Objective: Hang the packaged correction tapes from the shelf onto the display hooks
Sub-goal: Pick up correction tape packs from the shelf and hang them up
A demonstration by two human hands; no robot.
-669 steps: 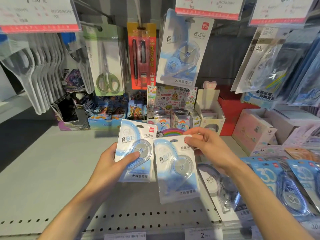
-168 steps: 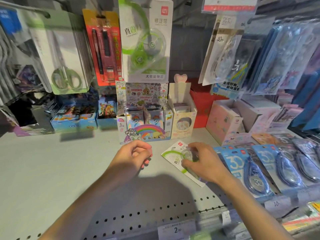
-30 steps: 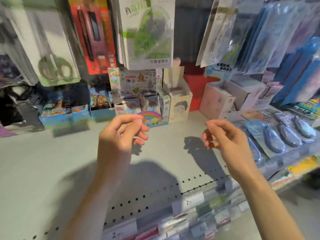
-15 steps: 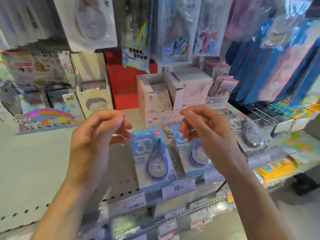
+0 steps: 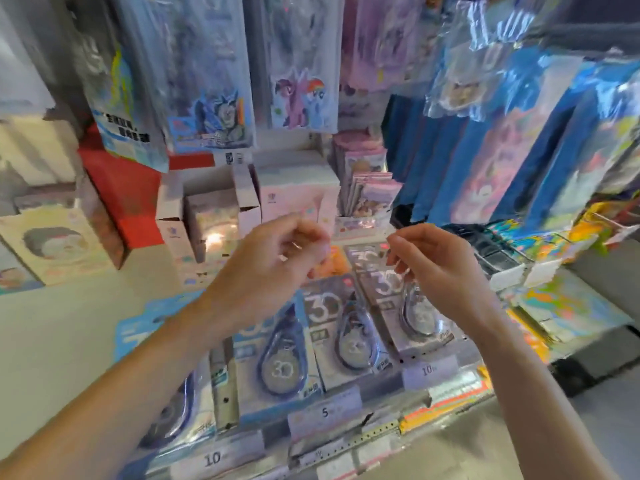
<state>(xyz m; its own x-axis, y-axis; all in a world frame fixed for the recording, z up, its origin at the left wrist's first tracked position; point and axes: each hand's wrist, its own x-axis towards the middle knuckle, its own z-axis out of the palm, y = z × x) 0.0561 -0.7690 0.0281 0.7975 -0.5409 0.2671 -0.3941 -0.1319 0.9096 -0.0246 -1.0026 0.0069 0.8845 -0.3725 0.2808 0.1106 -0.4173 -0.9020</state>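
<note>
Several packaged correction tapes marked "30" lie flat in a row at the front of the shelf (image 5: 59, 341): a blue-carded pack (image 5: 280, 362), a grey-carded pack (image 5: 349, 337) and another grey one (image 5: 420, 311) to its right. My left hand (image 5: 270, 271) hovers above the blue pack, fingers loosely curled, holding nothing. My right hand (image 5: 443, 268) hovers over the rightmost grey pack, fingers also loosely curled and empty. My left forearm partly covers a further blue pack (image 5: 173, 417) at the lower left. No display hook is plainly visible.
Price tags (image 5: 323, 412) line the shelf's front edge. Open white boxes (image 5: 207, 209) and a red box (image 5: 121, 192) stand behind the packs. Cartoon-printed packages (image 5: 301, 84) hang above, and blue ones (image 5: 502, 157) hang at the right. Colourful items (image 5: 568, 306) lie at the far right.
The view has swung right along the shelf. Both empty hands have moved from over bare shelf to above the row of "30" correction tape packs, staying close together.
</note>
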